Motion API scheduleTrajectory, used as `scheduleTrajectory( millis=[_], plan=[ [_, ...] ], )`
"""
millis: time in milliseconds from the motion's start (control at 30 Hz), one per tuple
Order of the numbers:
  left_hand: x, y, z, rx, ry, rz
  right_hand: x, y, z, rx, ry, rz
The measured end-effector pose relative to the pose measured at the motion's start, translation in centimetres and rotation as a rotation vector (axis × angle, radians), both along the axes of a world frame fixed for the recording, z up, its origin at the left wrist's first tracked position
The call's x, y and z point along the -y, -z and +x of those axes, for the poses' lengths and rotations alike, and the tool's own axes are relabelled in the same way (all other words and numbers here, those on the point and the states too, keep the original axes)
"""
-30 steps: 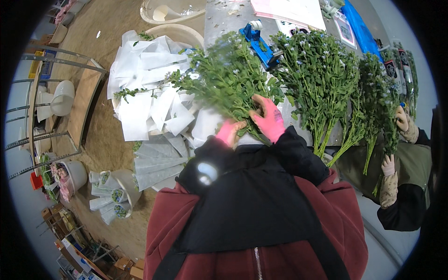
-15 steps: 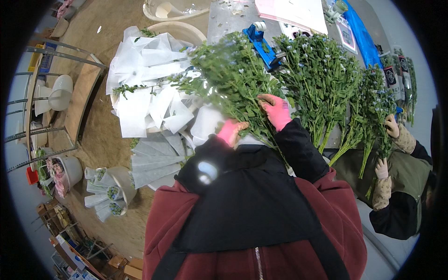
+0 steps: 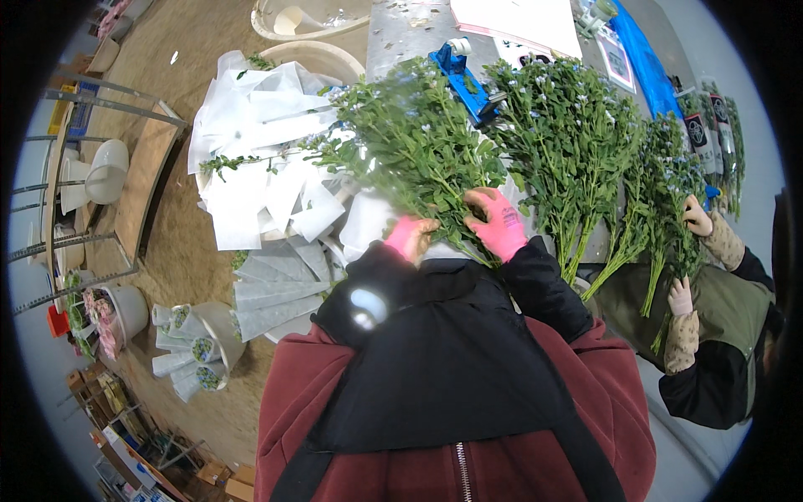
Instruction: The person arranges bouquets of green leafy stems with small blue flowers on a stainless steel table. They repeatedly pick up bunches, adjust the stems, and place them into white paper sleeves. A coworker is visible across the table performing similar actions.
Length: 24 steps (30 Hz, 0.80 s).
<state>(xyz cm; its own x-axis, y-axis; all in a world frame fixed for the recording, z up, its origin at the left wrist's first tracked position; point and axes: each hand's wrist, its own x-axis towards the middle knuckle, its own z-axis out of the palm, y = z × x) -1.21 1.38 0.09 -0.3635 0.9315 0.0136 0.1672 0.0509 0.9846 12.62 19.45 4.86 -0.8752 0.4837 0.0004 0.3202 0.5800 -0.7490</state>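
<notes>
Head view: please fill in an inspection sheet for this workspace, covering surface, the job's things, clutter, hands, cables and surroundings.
Surface: grey table, mostly covered.
Job's things: leafy flower bunch with small pale blossoms at both hands; larger flower pile to its right.
Clutter: blue tape dispenser beyond the bunch; white sheets heaped to the left; pink-edged papers at the far end.
Hands: left hand, pink-gloved, closed on the stems; right hand, also pink-gloved, curled at the stems, grip unclear.
Cables: nothing seen.
Surroundings: bucket of wrapped flowers and a rack to the left; a co-worker's hand on stems at right.
</notes>
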Motion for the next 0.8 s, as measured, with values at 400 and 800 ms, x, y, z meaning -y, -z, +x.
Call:
scheduleTrajectory(
  millis=[400,800],
  plan=[
    [-1.6,0.9,2.0,0.652,-0.19,-0.21,-1.9,5.8,0.6,0.282,0.307,-0.594],
    [-3.6,-1.8,1.4,0.474,-0.174,-0.326,-1.0,2.1,0.3,0.269,0.038,-0.528]
  ],
)
